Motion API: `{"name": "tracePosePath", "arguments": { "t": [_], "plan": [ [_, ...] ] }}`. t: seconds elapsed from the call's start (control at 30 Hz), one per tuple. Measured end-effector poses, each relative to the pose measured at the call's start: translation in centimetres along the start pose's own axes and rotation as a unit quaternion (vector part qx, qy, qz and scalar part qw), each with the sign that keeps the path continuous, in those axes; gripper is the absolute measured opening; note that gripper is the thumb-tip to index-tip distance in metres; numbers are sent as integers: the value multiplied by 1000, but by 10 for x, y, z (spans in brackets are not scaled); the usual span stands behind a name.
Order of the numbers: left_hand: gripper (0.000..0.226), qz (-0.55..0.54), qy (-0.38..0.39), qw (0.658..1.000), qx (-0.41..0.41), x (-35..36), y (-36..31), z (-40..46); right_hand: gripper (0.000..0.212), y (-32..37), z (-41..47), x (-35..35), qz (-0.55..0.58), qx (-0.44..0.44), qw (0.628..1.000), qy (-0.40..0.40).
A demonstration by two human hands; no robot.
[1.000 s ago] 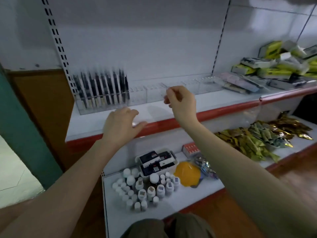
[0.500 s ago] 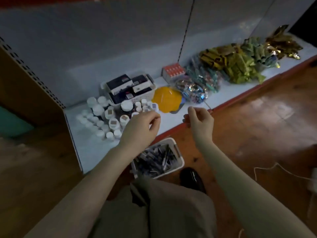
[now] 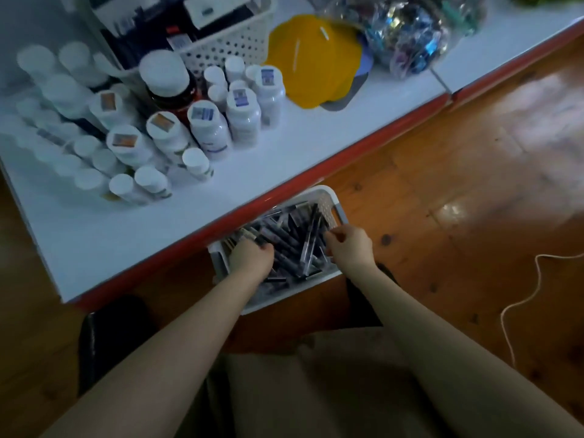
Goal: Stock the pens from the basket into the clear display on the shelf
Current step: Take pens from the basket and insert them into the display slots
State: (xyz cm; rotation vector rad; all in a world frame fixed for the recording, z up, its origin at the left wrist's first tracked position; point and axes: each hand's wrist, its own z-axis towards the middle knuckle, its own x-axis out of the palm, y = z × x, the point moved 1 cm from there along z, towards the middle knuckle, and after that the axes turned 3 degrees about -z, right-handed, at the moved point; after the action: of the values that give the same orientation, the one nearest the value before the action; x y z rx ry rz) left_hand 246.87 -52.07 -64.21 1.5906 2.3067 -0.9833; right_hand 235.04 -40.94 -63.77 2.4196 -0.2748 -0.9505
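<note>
Head view: I've dropped from the upper shelf, and both hands are down in the basket on the floor. Left hand digs among the pens, grip hidden; right hand curls, pinching one. Reload underway.

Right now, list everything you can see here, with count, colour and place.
basket: one, white, on the floor below the shelf edge
pens: many, dark, piled in the basket
shelf: one, white with red edge
bottles: many, white-capped, left on shelf
perforated basket: one, white, back of shelf
yellow object: one, behind the bottles
shiny packets: bagged, right
cord: one, white, floor
left hand: among pens
right hand: among pens
</note>
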Motion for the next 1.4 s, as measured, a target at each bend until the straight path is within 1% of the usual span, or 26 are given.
{"name": "tracePosePath", "arguments": {
  "t": [0.03, 0.13, 0.2, 0.27, 0.47, 0.6, 0.7, 0.77, 0.87, 1.0, 1.1, 1.17, 1.23, 1.33, 1.4],
  "plan": [
    [42, -25, -9, 999, -22, 8, 3, 9, 24, -2, 7, 6, -34, -5, 999, 13],
    [34, -127, -56, 988, -74, 25, 7, 27, 42, -5, 23, 22, -121, -2, 992, 38],
    [30, -196, -88, 971, -103, 32, 9, 36, 42, -7, 29, 30, -136, 7, 989, 54],
    [30, -220, -104, 962, -122, 36, 10, 42, 38, -7, 33, 36, -138, 15, 989, 57],
    [33, -235, -107, 958, -125, 36, 4, 42, 39, -10, 30, 33, -73, 31, 996, 41],
    [33, -251, -100, 956, -114, 35, 3, 40, 24, -10, 20, 29, -18, 18, 1000, 8],
    [34, -274, -102, 951, -98, 36, 3, 34, 32, -12, 18, 27, -8, 12, 1000, -7],
    [30, -280, -101, 951, -86, 36, 2, 30, 31, -12, 17, 26, -2, 9, 1000, -8],
    [22, -314, -100, 942, -72, 37, -3, 22, 30, -11, 14, 25, 28, 11, 999, -11],
    [25, -375, -67, 919, -100, 35, -10, 8, 29, -6, 5, 20, 50, -4, 999, -6],
    [17, -414, -21, 903, -113, 28, -12, -12, 30, 1, -8, 11, 65, -17, 998, 0],
    [12, -395, -7, 916, -74, 21, -13, -28, 33, 8, -22, 2, 67, -30, 997, -6],
    [11, -370, -10, 929, -12, 9, -16, -44, 34, 17, -38, -8, 81, -46, 996, -11],
    [13, -329, -31, 937, 116, -17, -30, -77, 27, 35, -71, -26, 130, -74, 989, -20],
    [14, -286, -54, 934, 207, -39, -41, -103, 21, 50, -95, -37, 159, -117, 980, -14]
  ]
}}
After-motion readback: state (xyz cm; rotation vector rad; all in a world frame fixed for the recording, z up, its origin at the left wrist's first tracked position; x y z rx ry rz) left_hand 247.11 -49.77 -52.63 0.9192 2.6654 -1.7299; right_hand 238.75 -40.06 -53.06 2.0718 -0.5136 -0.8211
